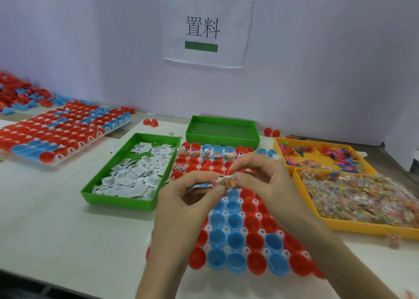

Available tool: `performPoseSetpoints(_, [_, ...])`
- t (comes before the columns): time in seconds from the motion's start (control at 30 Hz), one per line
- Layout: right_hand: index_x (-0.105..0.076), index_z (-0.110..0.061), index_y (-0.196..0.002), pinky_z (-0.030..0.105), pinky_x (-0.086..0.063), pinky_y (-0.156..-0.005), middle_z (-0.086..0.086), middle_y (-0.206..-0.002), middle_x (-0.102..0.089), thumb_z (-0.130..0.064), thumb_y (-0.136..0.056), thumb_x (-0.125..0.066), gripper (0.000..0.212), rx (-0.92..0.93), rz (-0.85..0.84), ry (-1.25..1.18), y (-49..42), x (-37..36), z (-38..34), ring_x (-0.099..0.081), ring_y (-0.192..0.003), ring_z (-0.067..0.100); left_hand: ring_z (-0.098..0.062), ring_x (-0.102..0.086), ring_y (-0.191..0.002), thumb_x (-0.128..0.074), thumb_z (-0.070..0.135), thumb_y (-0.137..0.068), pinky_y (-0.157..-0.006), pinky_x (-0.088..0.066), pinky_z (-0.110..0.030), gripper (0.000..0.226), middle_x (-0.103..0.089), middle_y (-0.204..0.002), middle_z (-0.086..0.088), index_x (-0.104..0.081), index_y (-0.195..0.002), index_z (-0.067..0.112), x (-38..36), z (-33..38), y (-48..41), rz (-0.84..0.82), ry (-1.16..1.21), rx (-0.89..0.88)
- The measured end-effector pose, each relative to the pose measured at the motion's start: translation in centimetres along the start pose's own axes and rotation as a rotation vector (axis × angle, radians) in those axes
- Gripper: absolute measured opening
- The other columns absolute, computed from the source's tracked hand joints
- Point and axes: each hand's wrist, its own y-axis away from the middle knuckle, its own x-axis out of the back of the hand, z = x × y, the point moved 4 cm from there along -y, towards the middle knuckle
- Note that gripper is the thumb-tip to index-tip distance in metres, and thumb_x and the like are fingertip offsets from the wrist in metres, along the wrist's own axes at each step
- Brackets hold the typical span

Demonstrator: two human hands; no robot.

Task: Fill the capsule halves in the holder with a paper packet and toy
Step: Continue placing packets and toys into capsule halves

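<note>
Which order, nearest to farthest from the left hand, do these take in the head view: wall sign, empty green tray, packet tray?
1. packet tray: on the table, directly left of the left hand.
2. empty green tray: farther back, near the wall.
3. wall sign: high on the wall, beyond both trays.

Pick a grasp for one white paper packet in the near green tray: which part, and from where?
Probably straight down from above. The paper packets lie flat and overlapping in a loose pile, so pinch a lifted corner or edge of a top one. Work mid-pile, because the green tray has walls that block a side approach.
</note>
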Motion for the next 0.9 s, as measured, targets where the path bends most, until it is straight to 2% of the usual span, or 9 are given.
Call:
performPoseSetpoints(0.1, [-0.067,-0.004,-0.085,0.013,-0.051,-0.070,-0.009,-0.076,-0.068,0.017,-0.085,-0.062,0.021,0.023,0.021,-0.063,0.3,-0.3,0.0,-0.065,-0.073,0.001,-0.014,-0.074,-0.074,-0.075,-0.003,-0.080,-0.066,-0.055,-0.018,0.025,-0.076,-0.078,-0.002,-0.077,-0.079,0.022,-0.2,0.0,0.0,-0.005,-0.025,-0.016])
performPoseSetpoints(0.2, [-0.067,-0.004,-0.084,0.015,-0.051,-0.071,-0.007,-0.075,-0.067,0.014,-0.085,-0.063,0.019,0.017,0.014,-0.065,0.6,-0.1,0.0,-0.064,-0.073,0.003,-0.019,-0.074,-0.075,-0.077,-0.003,-0.080,-0.067,-0.055,-0.019,0.021,-0.075,-0.078,-0.004,-0.075,-0.081,0.018,-0.2,-0.3,0.0,0.007,-0.053,-0.013])
performPoseSetpoints(0.27, [-0.068,-0.005,-0.086,0.015,-0.052,-0.072,-0.006,-0.077,-0.068,0.010,-0.087,-0.065,0.014,0.018,-0.005,-0.058,0.7,0.1,0.1,-0.064,-0.075,0.003,-0.020,-0.074,-0.075,-0.078,-0.002,-0.078,-0.066,-0.055,-0.019,0.024,-0.073,-0.079,-0.006,-0.075,-0.087,0.020,0.0,-0.6,0.1,0.036,-0.064,0.016])
performPoseSetpoints(0.33, [-0.069,-0.005,-0.089,0.015,-0.052,-0.073,-0.006,-0.080,-0.070,0.002,-0.088,-0.068,0.007,0.022,-0.049,-0.060,0.9,-0.1,0.1,-0.066,-0.077,0.003,-0.014,-0.073,-0.070,-0.079,-0.002,-0.078,-0.063,-0.054,-0.017,0.027,-0.072,-0.078,-0.006,-0.074,-0.093,0.020,0.2,-0.6,0.1,0.051,-0.091,0.026])
performPoseSetpoints(0.4, [-0.070,-0.009,-0.091,0.016,-0.053,-0.073,-0.006,-0.083,-0.073,-0.004,-0.086,-0.073,0.008,0.029,-0.089,-0.042,1.0,-0.4,0.1,-0.069,-0.078,0.004,-0.013,-0.072,-0.068,-0.079,-0.001,-0.077,-0.062,-0.055,-0.019,0.025,-0.072,-0.076,-0.005,-0.075,-0.091,0.019,0.4,-0.3,0.1,0.037,-0.133,0.011])
performPoseSetpoints(0.53, [-0.074,-0.022,-0.088,0.025,-0.058,-0.074,0.000,-0.084,-0.075,-0.007,-0.083,-0.076,0.015,0.067,-0.078,0.113,1.2,-0.7,0.4,-0.073,-0.079,0.014,-0.009,-0.071,-0.068,-0.080,0.005,-0.079,-0.062,-0.054,-0.017,0.022,-0.071,-0.077,0.006,-0.077,-0.089,0.024,0.7,-0.4,0.2,-0.035,-0.229,0.030])
performPoseSetpoints(0.63, [-0.075,-0.026,-0.088,0.033,-0.060,-0.077,0.000,-0.085,-0.076,-0.011,-0.083,-0.076,0.016,0.087,-0.069,0.141,1.5,-0.8,0.3,-0.074,-0.081,0.021,-0.009,-0.072,-0.076,-0.079,0.007,-0.081,-0.067,-0.054,-0.017,0.023,-0.075,-0.089,0.010,-0.077,-0.092,0.028,1.0,-0.5,0.4,-0.116,-0.239,0.079])
performPoseSetpoints(0.77, [-0.077,-0.022,-0.090,0.026,-0.059,-0.075,-0.002,-0.086,-0.076,-0.008,-0.083,-0.077,0.015,0.118,-0.043,0.134,1.9,-1.3,0.2,-0.074,-0.082,0.019,-0.010,-0.074,-0.075,-0.082,0.003,-0.076,-0.064,-0.053,-0.014,0.024,-0.077,-0.081,-0.001,-0.078,-0.080,0.026,1.6,0.0,0.4,-0.108,-0.160,0.057])
performPoseSetpoints(0.9, [-0.076,-0.023,-0.098,0.025,-0.058,-0.080,-0.007,-0.094,-0.076,-0.011,-0.088,-0.071,0.016,0.121,-0.042,0.153,2.2,-2.0,0.4,-0.073,-0.089,0.018,-0.007,-0.073,-0.069,-0.083,0.001,-0.073,-0.061,-0.053,-0.012,0.017,-0.076,-0.073,0.001,-0.078,-0.074,0.018,3.1,0.8,0.2,-0.053,-0.259,0.033])
